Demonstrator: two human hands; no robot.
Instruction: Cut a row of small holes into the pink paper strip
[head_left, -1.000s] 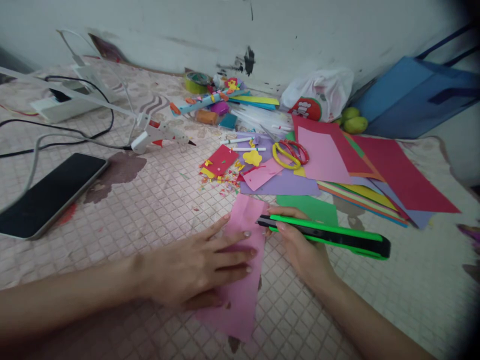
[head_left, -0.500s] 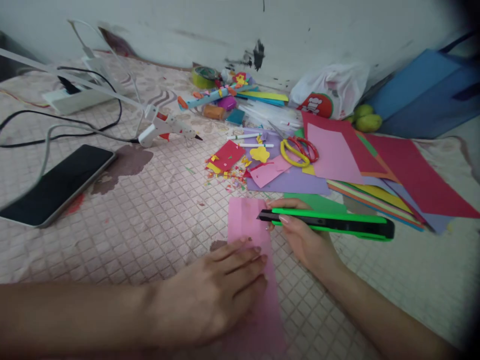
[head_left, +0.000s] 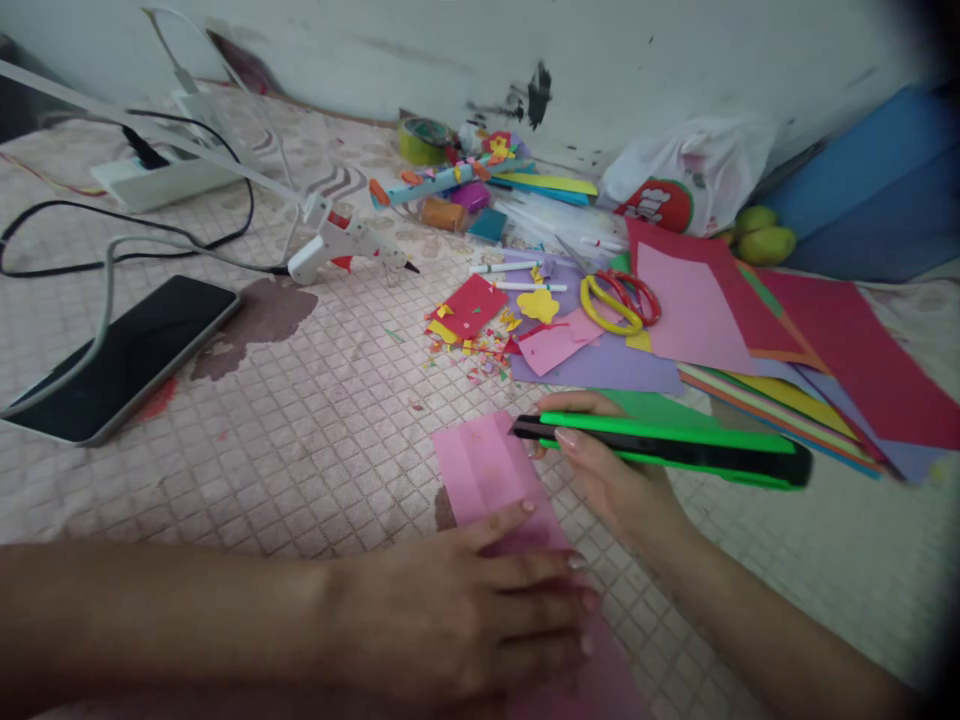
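While paper (head_left: 484,475) is held on the surface (head_left: 337,420) by the left hand (head_left: 457,620), fingers spread flat, the cutter (head_left: 697,443) is gripped by the right hand (head_left: 619,490); its blade (head_left: 523,427) is best kept clear of those fingers.

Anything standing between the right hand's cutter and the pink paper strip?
Nothing visible. The green cutter in the right hand has its tip by the upper right edge of the pink paper strip; the left hand lies across it lower down.
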